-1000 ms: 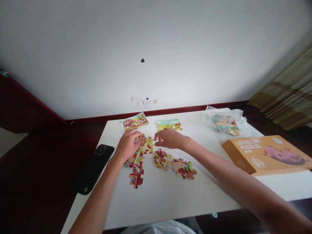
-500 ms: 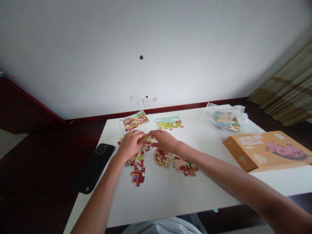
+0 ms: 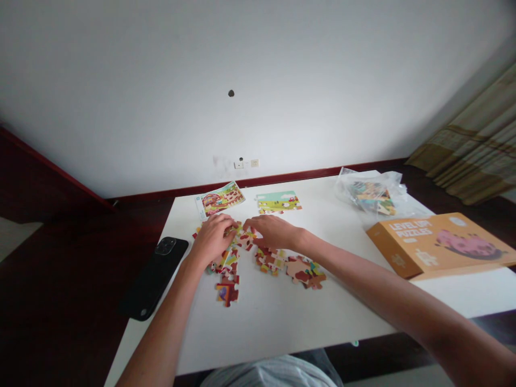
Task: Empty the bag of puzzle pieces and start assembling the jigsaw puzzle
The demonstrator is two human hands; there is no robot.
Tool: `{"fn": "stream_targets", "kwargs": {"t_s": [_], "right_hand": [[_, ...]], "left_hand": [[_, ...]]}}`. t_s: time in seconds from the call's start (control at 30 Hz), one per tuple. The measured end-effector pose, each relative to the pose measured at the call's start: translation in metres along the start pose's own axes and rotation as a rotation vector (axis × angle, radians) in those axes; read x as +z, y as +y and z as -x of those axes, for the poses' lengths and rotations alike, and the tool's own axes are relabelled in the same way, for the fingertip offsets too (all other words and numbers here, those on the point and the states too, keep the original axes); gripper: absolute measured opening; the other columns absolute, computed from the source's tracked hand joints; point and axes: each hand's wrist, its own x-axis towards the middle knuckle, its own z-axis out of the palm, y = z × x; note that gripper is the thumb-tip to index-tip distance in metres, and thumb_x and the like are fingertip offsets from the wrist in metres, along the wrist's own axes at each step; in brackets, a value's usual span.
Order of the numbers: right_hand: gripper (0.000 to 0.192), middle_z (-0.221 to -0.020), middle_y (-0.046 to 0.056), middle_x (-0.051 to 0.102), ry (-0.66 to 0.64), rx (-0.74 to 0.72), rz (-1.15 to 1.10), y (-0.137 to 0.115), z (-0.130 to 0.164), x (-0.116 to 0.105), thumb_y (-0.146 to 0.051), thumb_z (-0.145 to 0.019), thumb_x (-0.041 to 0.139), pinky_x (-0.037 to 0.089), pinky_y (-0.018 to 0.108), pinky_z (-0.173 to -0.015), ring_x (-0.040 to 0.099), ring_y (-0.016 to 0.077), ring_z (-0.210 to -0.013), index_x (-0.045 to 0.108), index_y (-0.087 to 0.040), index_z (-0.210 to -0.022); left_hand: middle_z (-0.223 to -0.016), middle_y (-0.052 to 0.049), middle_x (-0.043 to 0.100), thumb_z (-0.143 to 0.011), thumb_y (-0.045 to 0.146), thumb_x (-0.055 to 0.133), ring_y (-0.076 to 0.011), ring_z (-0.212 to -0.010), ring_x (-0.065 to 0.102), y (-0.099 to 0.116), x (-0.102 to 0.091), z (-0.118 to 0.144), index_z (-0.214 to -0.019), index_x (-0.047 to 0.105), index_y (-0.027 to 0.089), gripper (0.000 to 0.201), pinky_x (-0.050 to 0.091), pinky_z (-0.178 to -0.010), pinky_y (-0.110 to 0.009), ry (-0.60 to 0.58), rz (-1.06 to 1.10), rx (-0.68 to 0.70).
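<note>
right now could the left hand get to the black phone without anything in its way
Probably yes. The left hand rests on the puzzle pieces, and the black phone lies at the table's left edge, on that hand's own side. Only bare tabletop shows between them, and the right hand is on the other side.

I count two hands, one black phone (image 3: 153,276), one orange puzzle box (image 3: 439,244), one plastic bag (image 3: 373,196), two printed picture cards, and several loose puzzle clusters.
</note>
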Motion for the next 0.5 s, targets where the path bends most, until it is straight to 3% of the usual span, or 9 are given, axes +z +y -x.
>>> {"fn": "stream_targets", "kwargs": {"t_s": [0.1,0.3,0.4,0.5], "right_hand": [[0.034,-0.121,0.012,0.073,-0.028,0.009,0.052,0.002,0.001,-0.001,-0.024,-0.097,0.067,0.052,0.035,-0.089,0.069,0.0276,-0.111,0.068,-0.022,-0.131],[0.038,-0.118,0.014,0.073,0.034,0.140,0.181,0.003,0.002,-0.004,-0.006,-0.099,0.050,0.052,0.031,-0.078,0.073,0.0256,-0.102,0.070,-0.018,-0.129],[0.028,-0.117,0.015,0.072,0.013,0.140,0.170,-0.003,0.004,-0.006,-0.030,-0.103,0.060,0.053,0.034,-0.079,0.072,0.0282,-0.102,0.072,-0.016,-0.124],[0.039,-0.119,0.017,0.070,0.005,0.130,0.160,-0.010,0.005,-0.005,-0.043,-0.095,0.074,0.053,0.035,-0.083,0.070,0.0304,-0.106,0.071,-0.014,-0.121]], "left_hand": [[-0.114,-0.008,0.072,-0.097,0.023,0.061,-0.0287,-0.112,0.063,-0.001,0.000,0.000,-0.102,0.077,0.023,0.016,0.049,-0.106,-0.049,0.020,-0.006,-0.019],[-0.111,-0.007,0.073,-0.095,0.022,0.062,-0.0286,-0.110,0.063,0.000,0.000,0.001,-0.100,0.076,0.023,0.015,0.050,-0.105,-0.047,0.039,-0.008,-0.022],[-0.112,-0.007,0.072,-0.096,0.022,0.061,-0.0290,-0.111,0.062,0.002,0.000,0.001,-0.101,0.075,0.023,0.015,0.050,-0.103,-0.047,0.028,-0.001,-0.038],[-0.113,-0.007,0.072,-0.096,0.022,0.061,-0.0287,-0.111,0.062,0.002,0.000,0.001,-0.102,0.075,0.023,0.016,0.050,-0.104,-0.048,0.023,0.000,-0.045]]}}
